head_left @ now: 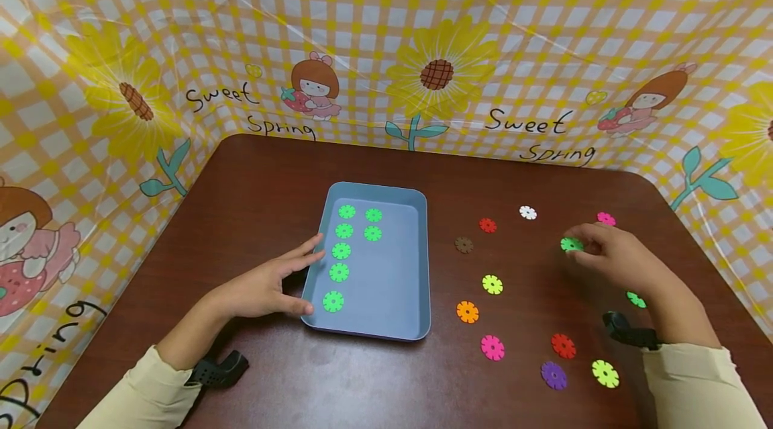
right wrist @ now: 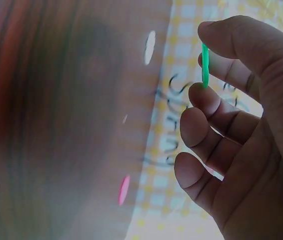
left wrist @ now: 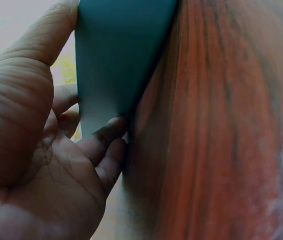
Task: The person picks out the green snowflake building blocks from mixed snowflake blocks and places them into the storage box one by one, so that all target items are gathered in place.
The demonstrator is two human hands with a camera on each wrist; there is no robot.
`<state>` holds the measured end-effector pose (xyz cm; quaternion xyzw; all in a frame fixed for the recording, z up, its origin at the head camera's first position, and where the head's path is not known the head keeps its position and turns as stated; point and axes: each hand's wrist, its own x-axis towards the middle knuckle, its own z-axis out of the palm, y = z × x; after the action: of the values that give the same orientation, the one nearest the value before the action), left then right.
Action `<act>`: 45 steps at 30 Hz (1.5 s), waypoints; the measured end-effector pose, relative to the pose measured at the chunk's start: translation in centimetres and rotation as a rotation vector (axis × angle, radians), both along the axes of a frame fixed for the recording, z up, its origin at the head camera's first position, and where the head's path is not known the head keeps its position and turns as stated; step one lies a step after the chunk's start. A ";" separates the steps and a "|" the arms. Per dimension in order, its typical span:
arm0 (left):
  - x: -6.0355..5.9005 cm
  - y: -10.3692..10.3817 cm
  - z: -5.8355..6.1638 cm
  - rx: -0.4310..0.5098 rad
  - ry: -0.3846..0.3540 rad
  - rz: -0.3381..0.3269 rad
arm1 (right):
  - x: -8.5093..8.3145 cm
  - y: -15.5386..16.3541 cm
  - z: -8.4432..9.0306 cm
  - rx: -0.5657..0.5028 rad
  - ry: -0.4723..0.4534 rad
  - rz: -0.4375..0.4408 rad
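Observation:
My right hand [head_left: 616,260] pinches a green notched disc [head_left: 570,244] between thumb and fingers. In the right wrist view the same disc [right wrist: 205,67] shows edge-on, raised above the table. My left hand [head_left: 266,284] lies at the left side of a blue-grey tray [head_left: 386,329], fingers spread, with fingertips and thumb at its rim. From the left wrist, fingertips touch the tray's outer wall [left wrist: 116,55]. Inside the tray several green discs lie flat, a longer column along the left [head_left: 341,251] and a shorter one [head_left: 373,233] beside it.
Right of the tray lie scattered discs: brown [head_left: 464,245], white [head_left: 528,213], orange [head_left: 468,312], purple [head_left: 553,375], plus red, yellow and pink ones. Another green disc [head_left: 636,299] lies partly behind my right forearm. A checked cloth [head_left: 362,26] walls the table's back and sides.

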<state>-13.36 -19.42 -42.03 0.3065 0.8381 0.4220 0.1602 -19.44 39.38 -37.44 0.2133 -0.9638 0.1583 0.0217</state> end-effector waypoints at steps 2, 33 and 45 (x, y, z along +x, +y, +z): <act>0.0 0.0 0.0 0.003 0.001 0.001 | -0.1 -1.0 0.2 -0.019 -0.011 0.006; 0.1 0.2 0.1 0.006 0.001 0.005 | -2.6 -13.1 1.8 -0.157 -0.063 0.146; 0.1 0.1 0.2 0.003 -0.004 0.003 | -3.3 -16.7 2.7 -0.218 -0.102 0.148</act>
<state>-13.30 -19.37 -41.88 0.3046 0.8376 0.4240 0.1607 -22.70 22.69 -34.69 0.2719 -0.9224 0.2738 -0.0159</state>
